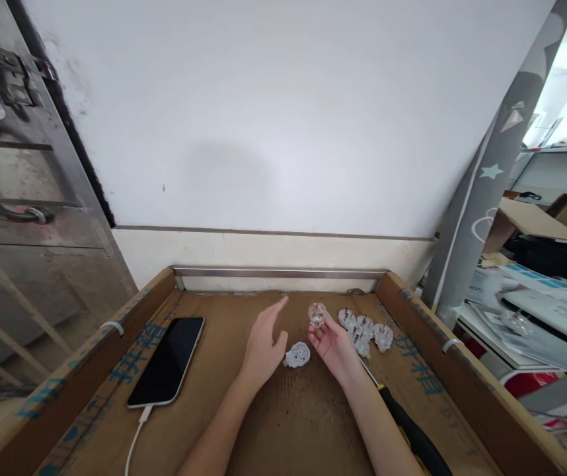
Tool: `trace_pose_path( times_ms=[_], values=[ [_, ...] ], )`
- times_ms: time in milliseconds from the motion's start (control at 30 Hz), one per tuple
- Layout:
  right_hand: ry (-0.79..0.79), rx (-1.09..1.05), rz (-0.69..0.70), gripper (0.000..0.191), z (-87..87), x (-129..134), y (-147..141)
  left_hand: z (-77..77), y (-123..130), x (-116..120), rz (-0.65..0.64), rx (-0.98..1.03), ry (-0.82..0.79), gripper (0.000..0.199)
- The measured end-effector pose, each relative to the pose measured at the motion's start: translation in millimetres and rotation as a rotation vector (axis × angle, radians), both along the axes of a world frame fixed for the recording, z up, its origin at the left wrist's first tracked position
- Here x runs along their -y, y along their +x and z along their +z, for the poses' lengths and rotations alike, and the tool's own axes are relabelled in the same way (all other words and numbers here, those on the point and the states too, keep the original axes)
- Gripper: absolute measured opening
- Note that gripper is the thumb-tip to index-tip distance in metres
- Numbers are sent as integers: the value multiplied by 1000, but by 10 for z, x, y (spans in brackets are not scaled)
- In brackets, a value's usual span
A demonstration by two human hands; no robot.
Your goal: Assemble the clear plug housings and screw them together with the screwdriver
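Observation:
My right hand (334, 349) pinches a clear plastic plug (317, 313), round in shape, with small brass-coloured metal parts showing inside. Beside it, my left hand (264, 345) is raised and holds nothing, its thumb and forefinger apart. Between the two hands a whitish plug cover (297, 355) with small holes lies on the cardboard. Several more clear plugs with metal pins (365, 325) sit grouped just right of my right hand. A screwdriver (415, 433) with a black and yellow handle lies partly under my right forearm.
The cardboard-lined tray (204, 423) has raised brown sides. At its left rests a black-screened phone (167, 363) with a white cable (135, 439). A white wall stands behind, a metal door (30, 198) at left, and a grey patterned roll (486, 172) leans at right beside a cluttered shelf.

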State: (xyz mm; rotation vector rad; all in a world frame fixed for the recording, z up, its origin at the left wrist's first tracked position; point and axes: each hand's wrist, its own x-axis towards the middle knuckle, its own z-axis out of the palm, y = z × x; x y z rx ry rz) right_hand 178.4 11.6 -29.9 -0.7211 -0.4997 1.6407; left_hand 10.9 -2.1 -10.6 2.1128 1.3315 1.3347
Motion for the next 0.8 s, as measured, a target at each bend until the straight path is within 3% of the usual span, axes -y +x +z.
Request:
trace_pose_path(
  times_ms=[133,367,600,800],
  values=[
    [4,-7,-34,26,30,28,-10,10,47,54,-207,-136,-181,35],
    [-5,-8,-18,25,105,67,-27,26,68,117,-78,-356,-100,14],
    [-40,-39,-8,25,134,65,-20,-6,10,97,-36,-387,-95,52],
    [17,-90,58,21,176,110,-52,-6,5,100,-54,-407,-71,56]
  ],
)
